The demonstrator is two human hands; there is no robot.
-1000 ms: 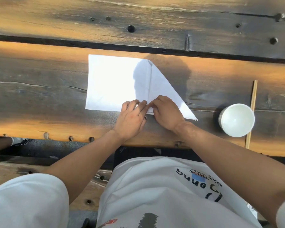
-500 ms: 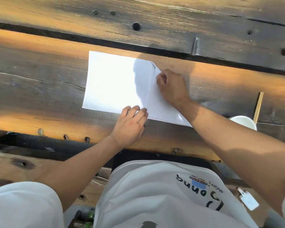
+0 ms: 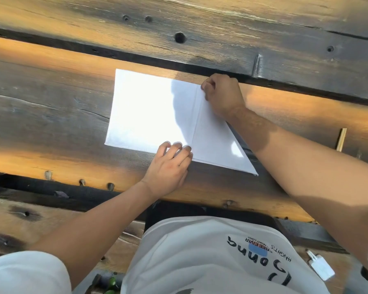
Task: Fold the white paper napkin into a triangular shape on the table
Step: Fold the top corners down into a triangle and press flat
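Note:
The white paper napkin [image 3: 149, 115] lies flat on the dark wooden table [image 3: 51, 115]. Its right part is folded over into a slanted flap, with a straight crease running from the far edge to the near edge. My left hand [image 3: 168, 168] rests at the near end of the crease, its fingertips spread and pressing the paper down. At the far end of the crease, my right hand [image 3: 222, 95] presses on the paper with its fingers curled. My right forearm crosses over the flap's slanted edge.
A thin wooden stick [image 3: 341, 139] pokes out at the right behind my right forearm. A dark gap between planks [image 3: 115, 54] runs just beyond the napkin. A small white tag-like object [image 3: 321, 265] lies low at the right, past the table's near edge.
My right hand slid along the crease from its near end to its far end. My left hand stayed at the near end. The white cup at the right is now hidden.

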